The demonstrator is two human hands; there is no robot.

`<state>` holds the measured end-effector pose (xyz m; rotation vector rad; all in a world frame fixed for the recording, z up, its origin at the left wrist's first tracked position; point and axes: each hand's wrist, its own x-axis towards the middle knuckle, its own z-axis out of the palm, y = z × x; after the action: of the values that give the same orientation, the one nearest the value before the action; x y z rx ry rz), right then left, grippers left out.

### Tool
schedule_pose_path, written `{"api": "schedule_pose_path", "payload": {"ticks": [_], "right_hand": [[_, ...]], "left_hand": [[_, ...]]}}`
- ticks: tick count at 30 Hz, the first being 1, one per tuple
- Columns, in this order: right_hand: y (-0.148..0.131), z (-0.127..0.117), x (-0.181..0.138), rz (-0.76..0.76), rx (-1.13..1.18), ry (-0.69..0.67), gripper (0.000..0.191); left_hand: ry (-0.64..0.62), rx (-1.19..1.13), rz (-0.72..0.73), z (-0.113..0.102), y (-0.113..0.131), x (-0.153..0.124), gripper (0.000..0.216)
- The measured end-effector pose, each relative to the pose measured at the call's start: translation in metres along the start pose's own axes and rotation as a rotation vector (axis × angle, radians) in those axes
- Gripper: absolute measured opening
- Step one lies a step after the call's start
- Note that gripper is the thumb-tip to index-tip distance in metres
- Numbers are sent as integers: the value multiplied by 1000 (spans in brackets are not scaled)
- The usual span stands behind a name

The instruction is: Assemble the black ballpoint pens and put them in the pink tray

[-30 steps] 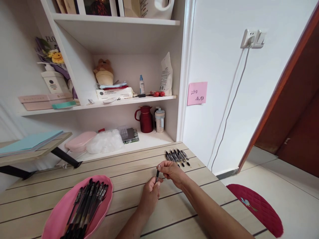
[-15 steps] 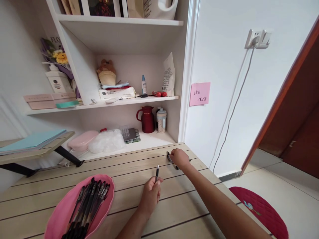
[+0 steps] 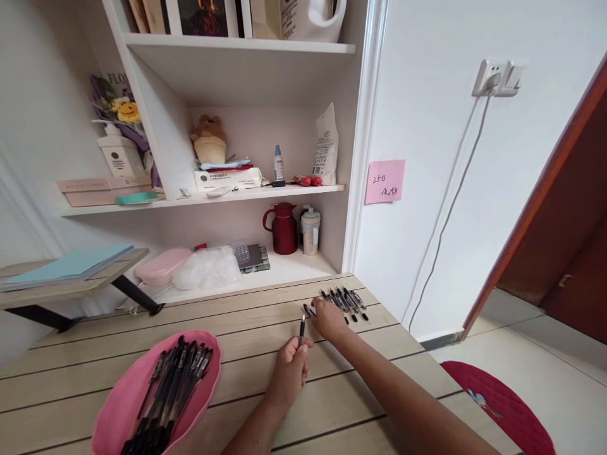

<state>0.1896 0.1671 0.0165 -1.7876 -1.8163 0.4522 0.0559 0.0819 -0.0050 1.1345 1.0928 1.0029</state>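
Here, the left hand (image 3: 290,366) is closed round a pen (image 3: 302,330); the right hand (image 3: 329,319) pinches a cap (image 3: 307,309) beside its tip. Uncapped, black-gripped, the pen points upward over the table (image 3: 251,354).

the left hand (image 3: 290,365) grips a pen (image 3: 302,328) with its metal tip pointing up; just beside it, the right hand (image 3: 329,319) pinches a small dark piece (image 3: 308,310). small black pen parts (image 3: 349,302) lie in a cluster beyond the right hand on the slatted table (image 3: 249,404). dark pens fill a pink dish (image 3: 214,373) at left, and a red jug (image 3: 285,230) stands on the shelf (image 3: 317,262) behind.
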Motion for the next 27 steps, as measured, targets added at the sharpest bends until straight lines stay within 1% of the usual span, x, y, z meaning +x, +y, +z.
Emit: {"api": "schedule_pose_path", "payload": {"ticks": [3, 4, 5, 8, 9, 10, 12, 15, 19, 21, 23, 27], "right_hand": [[-1, -8, -6, -7, 143, -9, 14], [-2, -11, -8, -4, 248, -14, 14], [-3, -14, -10, 3, 397, -18, 16], [-8, -19, -14, 30, 938, -36, 21], [-11, -20, -15, 39, 1060, -44, 23], [-14, -20, -17, 43, 1118, -51, 25], [-18, -20, -20, 44, 1148, -69, 27], [-22, -19, -26, 48, 1095, -121, 25], [-19, -20, -34, 63, 958, -270, 24], [-17, -23, -35, 61, 935, -326, 24], [-17, -25, -35, 57, 963, -326, 24], [-18, -24, -35, 14, 1010, -260, 23]], "left_hand": [[-18, 2, 22, 0, -1, 0, 33], [-26, 6, 23, 0, -1, 0, 33], [-32, 11, 23, 0, -1, 0, 33], [-42, 21, 38, 0, -2, 1, 34], [-42, 21, 46, 0, -3, 2, 34], [-44, 20, 52, -1, -4, 2, 34], [-48, 16, 62, -1, -5, 3, 33], [-55, 7, 66, -1, -5, 5, 34], [-49, 14, 43, 1, -5, 5, 36], [-44, 28, 34, 1, -3, 5, 33], [-38, 38, 26, 2, -2, 3, 31], [-43, 33, 24, 0, -1, 1, 32]]}}
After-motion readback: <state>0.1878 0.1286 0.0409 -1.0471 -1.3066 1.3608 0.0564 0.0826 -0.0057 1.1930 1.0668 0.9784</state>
